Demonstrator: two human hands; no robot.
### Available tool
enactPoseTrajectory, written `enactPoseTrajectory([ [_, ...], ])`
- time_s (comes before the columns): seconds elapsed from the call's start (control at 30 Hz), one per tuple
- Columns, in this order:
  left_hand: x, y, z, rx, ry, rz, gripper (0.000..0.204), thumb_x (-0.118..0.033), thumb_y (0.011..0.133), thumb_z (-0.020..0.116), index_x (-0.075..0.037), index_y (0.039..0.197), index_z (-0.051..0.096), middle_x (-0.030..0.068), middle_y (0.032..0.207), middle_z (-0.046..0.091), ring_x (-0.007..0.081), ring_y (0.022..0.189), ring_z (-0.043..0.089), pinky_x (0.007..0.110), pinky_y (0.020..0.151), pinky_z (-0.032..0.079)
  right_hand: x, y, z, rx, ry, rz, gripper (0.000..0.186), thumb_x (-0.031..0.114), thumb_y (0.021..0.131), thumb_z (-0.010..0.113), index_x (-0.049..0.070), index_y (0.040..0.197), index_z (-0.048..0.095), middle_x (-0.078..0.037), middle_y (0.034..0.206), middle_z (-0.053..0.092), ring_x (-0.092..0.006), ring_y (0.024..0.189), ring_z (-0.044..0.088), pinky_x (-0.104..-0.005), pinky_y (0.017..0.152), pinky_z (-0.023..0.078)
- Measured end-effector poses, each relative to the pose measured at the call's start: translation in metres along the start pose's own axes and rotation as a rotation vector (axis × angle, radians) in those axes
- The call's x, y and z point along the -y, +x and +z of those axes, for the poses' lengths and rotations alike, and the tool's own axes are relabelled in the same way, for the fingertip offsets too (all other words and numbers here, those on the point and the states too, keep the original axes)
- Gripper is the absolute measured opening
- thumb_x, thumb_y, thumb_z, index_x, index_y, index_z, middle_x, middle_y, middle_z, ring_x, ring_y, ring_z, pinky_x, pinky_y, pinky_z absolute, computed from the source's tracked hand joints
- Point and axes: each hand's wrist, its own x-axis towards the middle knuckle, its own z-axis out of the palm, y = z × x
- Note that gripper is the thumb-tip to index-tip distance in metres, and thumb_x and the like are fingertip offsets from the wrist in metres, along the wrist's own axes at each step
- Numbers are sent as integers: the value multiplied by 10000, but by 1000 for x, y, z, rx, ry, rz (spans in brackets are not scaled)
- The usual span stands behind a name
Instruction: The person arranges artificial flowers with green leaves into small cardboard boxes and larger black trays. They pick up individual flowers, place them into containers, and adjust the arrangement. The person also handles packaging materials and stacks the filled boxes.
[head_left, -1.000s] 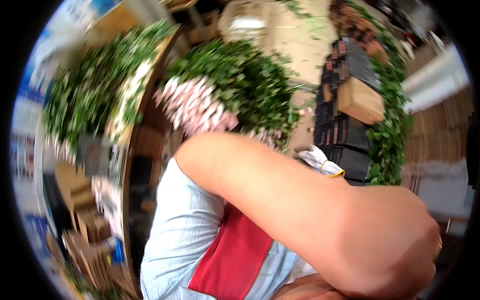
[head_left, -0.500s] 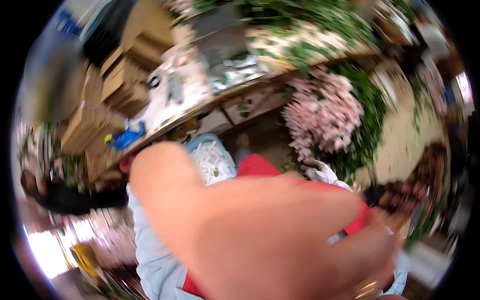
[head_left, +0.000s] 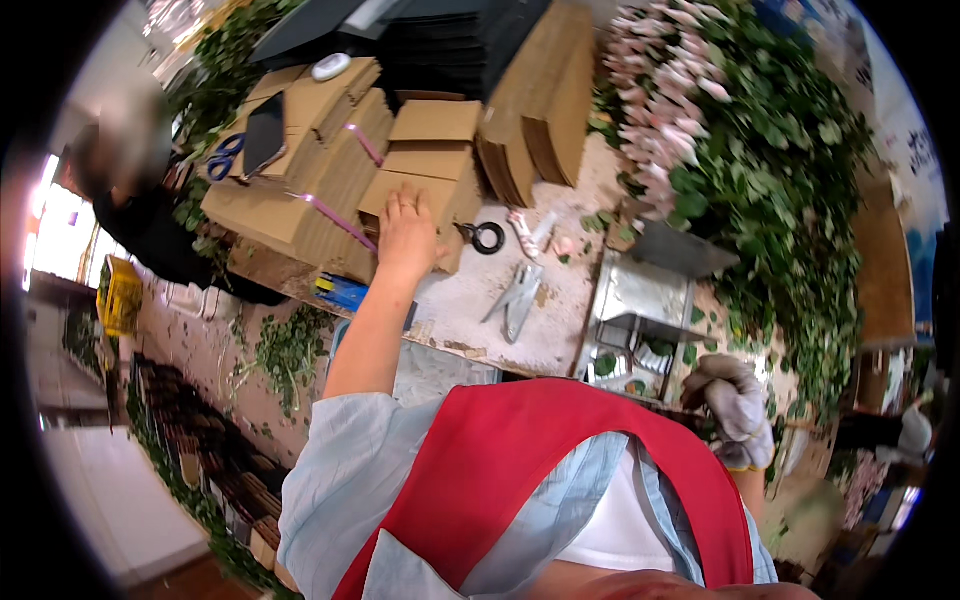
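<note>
My left hand [head_left: 405, 235] lies flat, palm down, on a small flattened cardboard box [head_left: 432, 190] at the edge of the worktable [head_left: 480, 300]; its fingers are stretched out and grip nothing. Beside it stands a big bundle of flattened cardboard [head_left: 300, 190] tied with pink straps. My right hand [head_left: 735, 410] wears a grey work glove and hangs low at my side next to a metal box [head_left: 640, 295], its fingers curled with nothing visible in them. A black tape ring [head_left: 488, 238] and metal pruning shears [head_left: 515, 295] lie just right of my left hand.
Blue scissors [head_left: 225, 157] and a dark phone [head_left: 263, 135] rest on the cardboard bundle. More cardboard sheets [head_left: 540, 110] lean at the back. Pink flowers [head_left: 660, 100] and green foliage [head_left: 790, 180] fill the right. Another person [head_left: 140, 215] stands at the left.
The view has swung round from flowers and my close-up arm to the worktable. My left arm now reaches out and rests its hand on the cardboard.
</note>
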Motion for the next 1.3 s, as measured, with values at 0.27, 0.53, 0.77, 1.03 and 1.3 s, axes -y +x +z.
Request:
enactPoseTrajectory([
  [0.27,65,45,0,414,-184,275,907,-162,711,889,-138,1515,470,137,1581,445,315,1441,445,495,1156,406,138,230,106,492,-510,-343,773,213,804,839,73,1496,524,-153,1478,579,-289,1370,557,-420,1142,425],
  [0.53,61,58,-18,406,-122,373,1072,-263,567,967,-107,1507,475,154,1386,522,372,1346,489,513,1155,387,266,406,440,59,-1324,-1516,324,331,938,662,53,1071,759,-145,1004,765,-288,971,744,-408,856,593],
  [0.77,60,-7,-52,1,-600,255,988,-334,719,900,-75,1542,420,205,1461,469,415,1359,467,483,1174,385,318,398,374,-21,-1350,-1537,207,169,961,612,54,1044,763,-179,1055,756,-333,973,743,-417,839,607],
  [1.03,-46,-115,-13,765,-1920,-924,610,-408,1043,598,23,1462,496,132,1331,647,260,1186,627,440,1037,505,333,149,-35,-546,-1506,-1813,255,20,979,549,-106,1171,660,-225,1197,694,-324,1082,682,-411,942,566],
  [1.3,-176,40,-51,-111,-1862,560,274,-141,1041,559,-18,1237,706,183,1257,708,203,1189,664,351,961,553,147,-10,-67,162,-1584,-463,327,-10,666,621,101,944,752,-92,999,739,-332,972,692,-420,865,570],
])
